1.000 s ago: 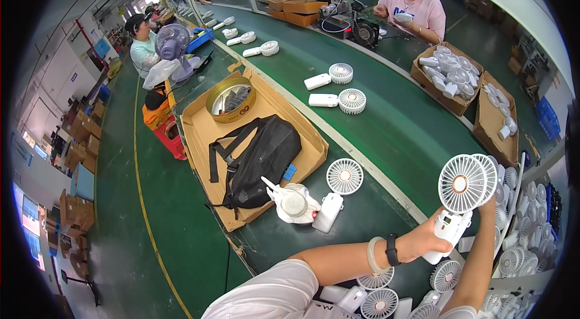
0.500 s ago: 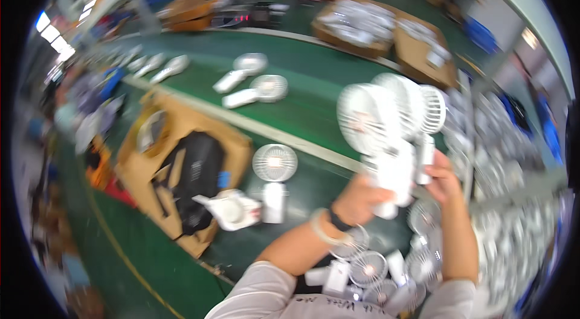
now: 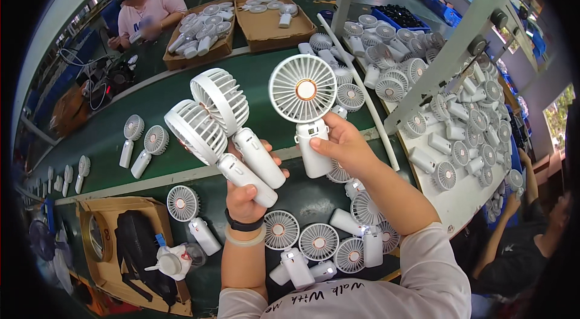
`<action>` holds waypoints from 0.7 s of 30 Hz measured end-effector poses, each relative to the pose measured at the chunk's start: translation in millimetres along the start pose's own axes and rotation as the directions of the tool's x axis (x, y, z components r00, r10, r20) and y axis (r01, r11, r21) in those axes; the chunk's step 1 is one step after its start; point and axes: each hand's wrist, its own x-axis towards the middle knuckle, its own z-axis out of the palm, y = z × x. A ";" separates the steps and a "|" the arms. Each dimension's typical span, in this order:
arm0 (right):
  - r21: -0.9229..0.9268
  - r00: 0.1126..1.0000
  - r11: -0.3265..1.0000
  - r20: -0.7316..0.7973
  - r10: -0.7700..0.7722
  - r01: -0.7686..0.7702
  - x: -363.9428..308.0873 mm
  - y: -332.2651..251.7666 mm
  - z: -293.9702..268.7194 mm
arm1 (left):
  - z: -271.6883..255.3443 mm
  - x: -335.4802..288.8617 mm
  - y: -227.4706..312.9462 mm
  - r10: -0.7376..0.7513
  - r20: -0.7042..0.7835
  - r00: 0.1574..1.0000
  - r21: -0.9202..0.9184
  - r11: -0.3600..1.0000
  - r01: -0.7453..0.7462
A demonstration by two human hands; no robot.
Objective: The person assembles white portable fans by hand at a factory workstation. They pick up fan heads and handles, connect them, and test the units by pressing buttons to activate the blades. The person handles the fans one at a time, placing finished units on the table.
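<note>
Your left hand [image 3: 246, 199]: fingers round two fans [image 3: 220, 110], likely to free your right hand [image 3: 345, 142]; its fingers grip a third fan [image 3: 302, 92] upright, screen [image 3: 312, 130] facing you.

The head view, a wide fisheye, looks forward and steeply down over the desk [image 3: 210, 201]; it sits close above the left hand [image 3: 243, 197] and right hand [image 3: 343, 142]; the shirt [image 3: 362, 299] lies on its near side of the desk, the open boxes [image 3: 279, 41] well beyond the desk.
</note>
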 end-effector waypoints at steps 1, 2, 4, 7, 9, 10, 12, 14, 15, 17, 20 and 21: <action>-0.013 1.000 1.000 -0.017 -0.013 0.013 0.5 0.1 0.4 | 1.0 -0.8 0.4 -0.012 -0.007 1.000 0.033 0.999 0.012; -0.036 1.000 0.999 -0.008 -0.017 0.017 0.0 0.2 -0.6 | 0.9 -0.5 0.6 -0.029 -0.003 1.000 0.040 0.999 0.030; -0.082 1.000 0.996 0.018 -0.020 0.022 -0.1 0.4 -2.2 | 4.4 0.5 -0.4 -0.044 -0.035 0.998 0.089 0.995 0.047; -0.010 1.000 1.000 -0.008 0.002 -0.002 4.2 5.6 -4.7 | 4.0 -0.6 -3.5 -0.065 -0.071 0.995 0.151 0.986 0.075; -0.054 1.000 0.998 -0.024 -0.011 0.010 5.3 6.0 -7.4 | 3.4 -0.6 -5.0 -0.086 -0.078 0.993 0.168 0.981 0.098; -0.077 0.999 0.997 -0.033 -0.019 0.016 5.6 5.7 -8.5 | 2.2 -0.7 -5.5 -0.086 -0.077 0.993 0.169 0.981 0.098; -0.068 0.999 0.998 -0.052 -0.011 0.008 6.1 5.8 -7.2 | 0.1 -1.2 -6.3 -0.091 -0.074 0.993 0.170 0.980 0.102; -0.067 0.998 0.998 -0.057 -0.014 0.010 4.2 5.8 -6.8 | 3.0 -0.1 -5.9 -0.113 -0.071 0.991 0.165 0.979 0.124; -0.073 0.999 0.997 -0.048 -0.021 0.018 2.9 5.4 -6.5 | 4.4 0.8 -5.6 -0.123 -0.068 0.990 0.162 0.978 0.132; -0.181 0.997 0.983 -0.078 -0.016 0.002 -0.4 5.6 -5.4 | 6.9 3.5 -8.4 -0.153 -0.031 0.988 0.096 0.983 0.155; -0.541 0.993 0.840 -0.071 -0.099 0.045 -9.7 5.7 2.9 | 4.2 1.2 -12.1 -0.240 0.062 0.969 0.005 0.971 0.240; -0.680 0.983 0.718 0.024 -0.179 0.148 -18.3 0.3 9.5 | 2.6 -1.2 -12.7 -0.275 0.098 0.956 -0.021 0.960 0.279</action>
